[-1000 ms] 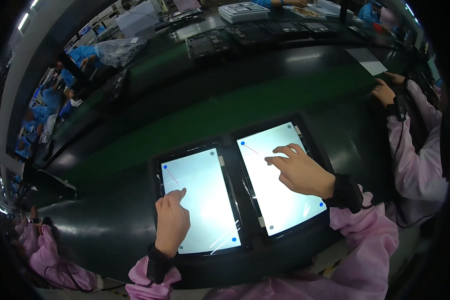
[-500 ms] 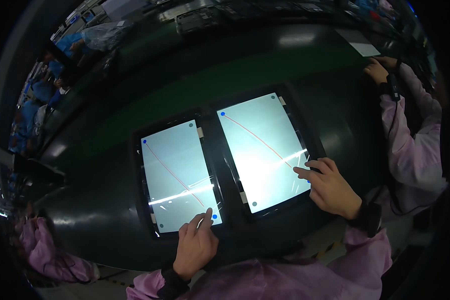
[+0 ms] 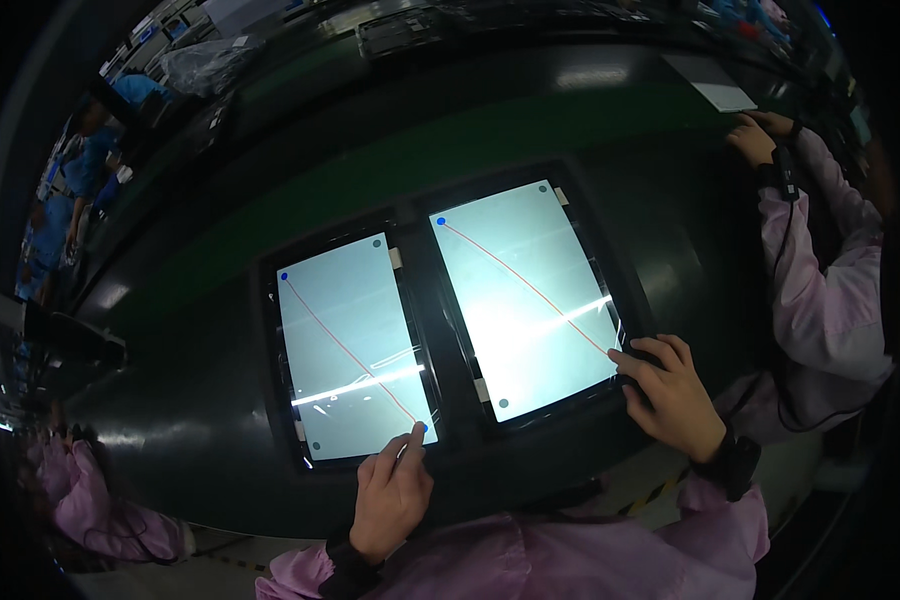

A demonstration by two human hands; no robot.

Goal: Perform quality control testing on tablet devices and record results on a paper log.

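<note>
Two lit tablet screens in black frames lie side by side on a dark table: the left tablet [image 3: 335,395] and the right tablet [image 3: 530,250]. Each white screen has dots near its corners and a thin red line slanting from the upper-left blue dot to the lower right. My left hand [image 3: 394,500] rests its index fingertip on the left screen, beside the lower-right blue dot. At the right screen's lower-right edge, my right hand [image 3: 674,405] touches the end of the red line with its index finger. Both hands are open and hold nothing.
At the right, a co-worker's hands [image 3: 755,138] are by a flat pale panel [image 3: 720,95]. Another person's pink sleeve [image 3: 95,500] shows at the lower left. Trays of dark parts [image 3: 400,38] and a clear plastic bag [image 3: 205,66] lie along the far side.
My right index finger has slid down and right, and the right red line now reaches the screen's lower-right edge. The left line has lengthened slightly toward its lower-right blue dot.
</note>
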